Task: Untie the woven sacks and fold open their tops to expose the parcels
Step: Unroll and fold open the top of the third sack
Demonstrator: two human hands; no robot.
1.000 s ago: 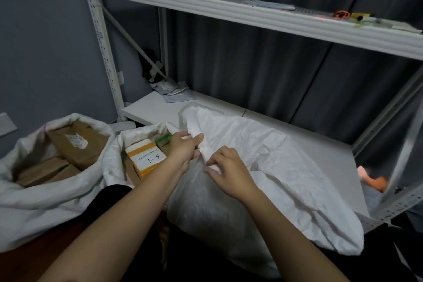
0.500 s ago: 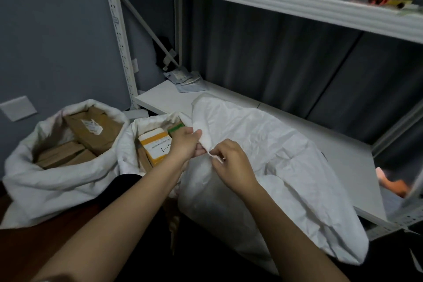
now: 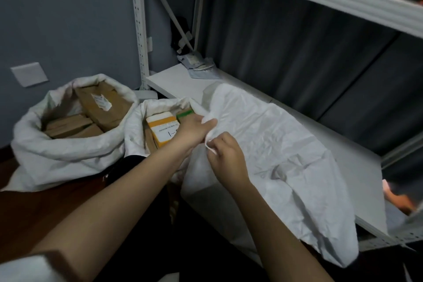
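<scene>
Working at the gathered neck of the third sack (image 3: 263, 144), both hands are now pulling in opposite ways. Compared with a moment ago, the right hand (image 3: 226, 158) is sitting a little lower and is drawing out a thin white strip, probably the tie string, while the left hand (image 3: 194, 130) is staying higher on the bunched fabric. My judgement is that the knot is loosening but is not yet open, so the folding of this top is still waiting.

The left hand is gripping the bunched cloth with the fingers curled round it. The right hand is pinching the strip between thumb and fingers.

In this single head view, the sack in work is lying closed and slumped across the low white shelf board (image 3: 174, 82), its woven plastic cloth looking thin, crinkled and a little shiny. Two other sacks are already standing open to the left: the far sack (image 3: 57, 151) is showing brown cardboard boxes (image 3: 100, 105), and the middle sack (image 3: 137, 126) is showing a white and orange box (image 3: 161, 126), partly hidden by the left wrist. Their tops are rolled down into soft thick rims.
</scene>
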